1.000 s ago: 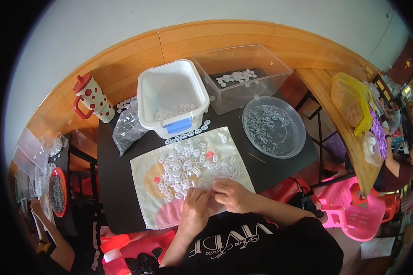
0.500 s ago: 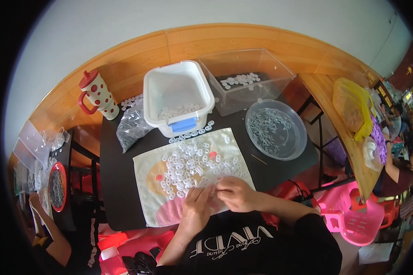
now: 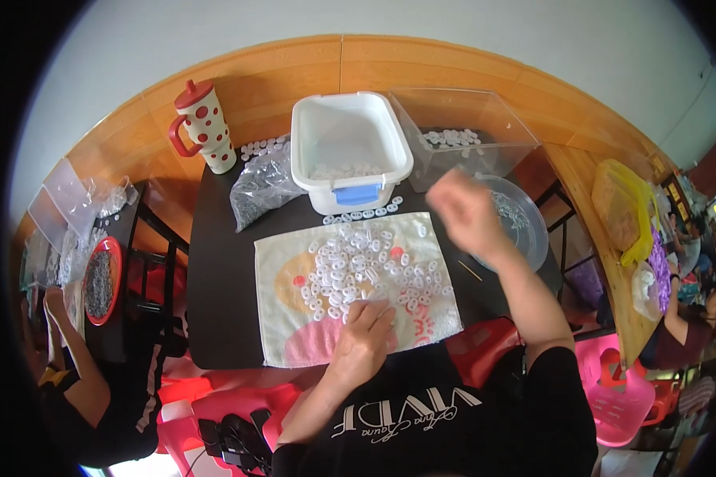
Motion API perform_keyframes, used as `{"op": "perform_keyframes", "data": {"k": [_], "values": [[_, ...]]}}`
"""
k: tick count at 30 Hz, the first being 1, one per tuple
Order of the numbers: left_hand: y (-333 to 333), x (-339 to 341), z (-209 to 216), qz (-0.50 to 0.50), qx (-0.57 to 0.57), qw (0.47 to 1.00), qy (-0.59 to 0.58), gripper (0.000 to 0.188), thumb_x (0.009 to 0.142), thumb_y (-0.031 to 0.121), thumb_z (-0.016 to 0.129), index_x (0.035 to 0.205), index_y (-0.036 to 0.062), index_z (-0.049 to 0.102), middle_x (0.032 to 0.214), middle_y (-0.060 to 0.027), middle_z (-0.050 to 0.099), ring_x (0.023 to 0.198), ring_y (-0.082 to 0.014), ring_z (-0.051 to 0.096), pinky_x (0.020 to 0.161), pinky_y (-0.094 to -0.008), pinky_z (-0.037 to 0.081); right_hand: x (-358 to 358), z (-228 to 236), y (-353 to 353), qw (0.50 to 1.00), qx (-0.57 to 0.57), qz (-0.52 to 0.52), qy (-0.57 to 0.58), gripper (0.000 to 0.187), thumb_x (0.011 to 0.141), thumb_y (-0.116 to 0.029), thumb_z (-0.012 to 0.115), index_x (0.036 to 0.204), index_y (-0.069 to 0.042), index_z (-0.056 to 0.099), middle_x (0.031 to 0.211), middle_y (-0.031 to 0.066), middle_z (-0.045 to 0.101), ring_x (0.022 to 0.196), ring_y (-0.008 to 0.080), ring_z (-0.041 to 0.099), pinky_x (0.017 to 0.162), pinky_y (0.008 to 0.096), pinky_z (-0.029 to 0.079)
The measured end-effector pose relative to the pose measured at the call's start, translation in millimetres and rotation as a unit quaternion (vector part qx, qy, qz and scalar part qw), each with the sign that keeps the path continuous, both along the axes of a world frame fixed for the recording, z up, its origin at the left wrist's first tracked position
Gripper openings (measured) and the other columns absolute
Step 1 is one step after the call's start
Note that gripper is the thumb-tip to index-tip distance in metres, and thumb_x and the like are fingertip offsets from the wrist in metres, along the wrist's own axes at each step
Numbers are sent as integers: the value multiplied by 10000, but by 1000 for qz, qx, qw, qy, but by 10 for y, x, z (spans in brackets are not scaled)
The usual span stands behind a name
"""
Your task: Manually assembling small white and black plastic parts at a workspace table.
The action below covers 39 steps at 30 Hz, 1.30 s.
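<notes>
Many small white oval plastic pieces with two holes [image 3: 350, 262] lie heaped on a cream, yellow and pink towel [image 3: 274, 270]. At the near edge of this heap rests my left hand [image 3: 363, 338], fingers bent and pressed together; what they hold is hidden. My right hand [image 3: 465, 208] is raised above the towel's far right corner, in front of the transparent box [image 3: 485, 163] and beside the round dish [image 3: 533, 230]. Motion smears its curled fingers, so any content cannot be made out. Small grey metal parts [image 3: 509, 211] lie in the dish, which my right arm partly covers.
A white tub with a blue latch [image 3: 358, 195] stands behind the towel, white pieces inside and a row before it. A bag of grey parts [image 3: 262, 191] and a dotted tumbler [image 3: 207, 127] are left. A thin stick [image 3: 469, 270] lies right. Another person's hands [image 3: 54, 306] show far left.
My right hand has left my left hand at the heap and swung up and away toward the transparent box. My left hand stays at the heap's near edge. The whole view has shifted slightly.
</notes>
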<state>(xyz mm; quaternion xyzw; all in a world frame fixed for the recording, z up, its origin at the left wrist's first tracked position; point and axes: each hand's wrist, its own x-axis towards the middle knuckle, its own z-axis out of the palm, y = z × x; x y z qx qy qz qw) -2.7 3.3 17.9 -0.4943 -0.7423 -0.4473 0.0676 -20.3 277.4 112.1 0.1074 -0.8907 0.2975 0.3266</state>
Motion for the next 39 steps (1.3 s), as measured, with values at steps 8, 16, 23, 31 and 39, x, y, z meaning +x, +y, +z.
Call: {"op": "perform_keyframes", "data": {"k": [8,16,23,31,39], "values": [[20,-24,51,-16,0,1000,-10,343,698,-114,646,1040,-82,660,1139,-216,615,1031,-388,573,881,-421,515,274,-726,-624,982,106,31,-152,237,781,47,606,998,-18,676,938,139,620,911,349,604,786,431,507],[21,-28,31,-13,11,1000,-25,292,686,-109,671,974,-61,655,1079,-188,619,1003,-382,581,850,-424,520,343,-572,-410,989,-53,67,-117,259,761,111,645,994,1,676,1005,131,666,908,308,654,773,373,531],[24,-39,71,-8,8,1000,-8,246,688,-94,699,925,-47,654,1028,-167,619,975,-368,587,820,-421,522,613,-631,-497,982,89,32,-162,161,743,-16,734,899,-26,695,1044,90,625,983,278,609,813,386,490],[29,-39,41,16,46,998,-37,259,712,-95,713,962,-46,671,994,-161,646,908,-341,617,789,-399,529,617,-710,-633,989,76,10,-129,107,767,16,694,842,-24,627,1201,135,581,1075,315,577,838,406,452],[122,14,112,29,136,962,-237,225,781,-148,687,963,-19,716,889,-106,688,752,-155,645,651,-269,510,833,-723,-926,984,-126,101,-75,146,816,58,653,939,-10,614,1199,178,595,1058,344,595,882,399,481]]}}
